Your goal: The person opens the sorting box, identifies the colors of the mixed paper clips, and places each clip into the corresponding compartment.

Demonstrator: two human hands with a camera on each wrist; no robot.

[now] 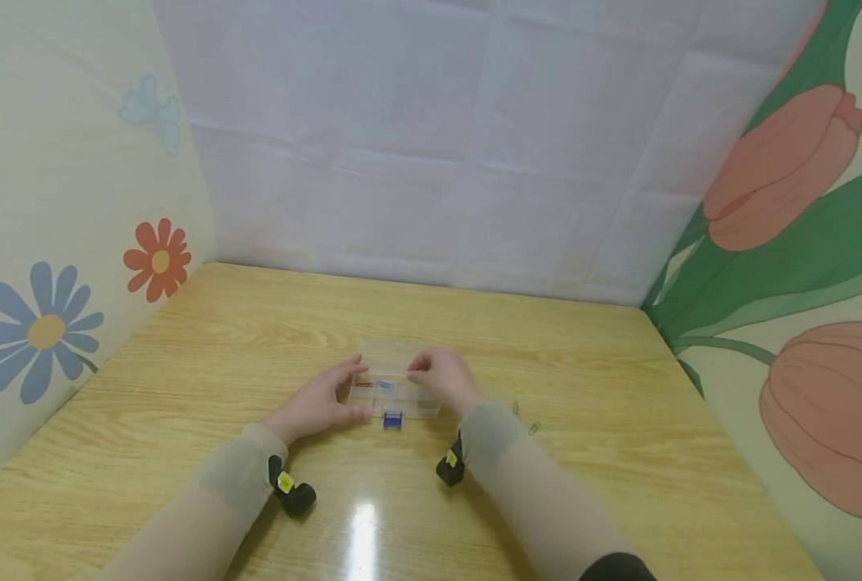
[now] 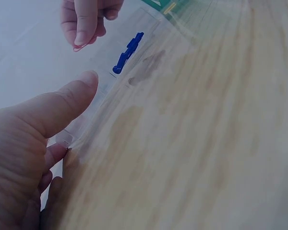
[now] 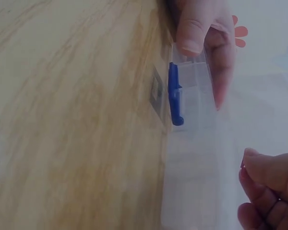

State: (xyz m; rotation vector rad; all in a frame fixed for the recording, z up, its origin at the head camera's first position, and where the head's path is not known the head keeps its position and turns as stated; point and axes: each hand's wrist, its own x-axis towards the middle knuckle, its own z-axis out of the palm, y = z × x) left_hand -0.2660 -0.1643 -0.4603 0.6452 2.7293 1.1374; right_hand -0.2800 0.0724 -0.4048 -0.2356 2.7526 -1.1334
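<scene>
A clear plastic compartment box (image 1: 407, 401) stands on the table with its lid raised at the back and a blue latch (image 1: 392, 420) at the front. My left hand (image 1: 318, 403) holds the box's left end between thumb and fingers. Over the box, my right hand (image 1: 445, 378) pinches a small red paper clip (image 2: 80, 48) between thumb and forefinger; only a bit of it shows past the fingertips. Red paper clips (image 1: 364, 385) lie in one left compartment, and blue paper clips (image 1: 385, 386) lie in the compartment beside it.
Green paper clips (image 1: 515, 408) lie loose on the wooden table (image 1: 315, 516), right of the box. Small yellow clips (image 1: 516, 387) lie just behind them. A white cloth (image 1: 402, 161) closes off the back, with flower-patterned panels on both sides.
</scene>
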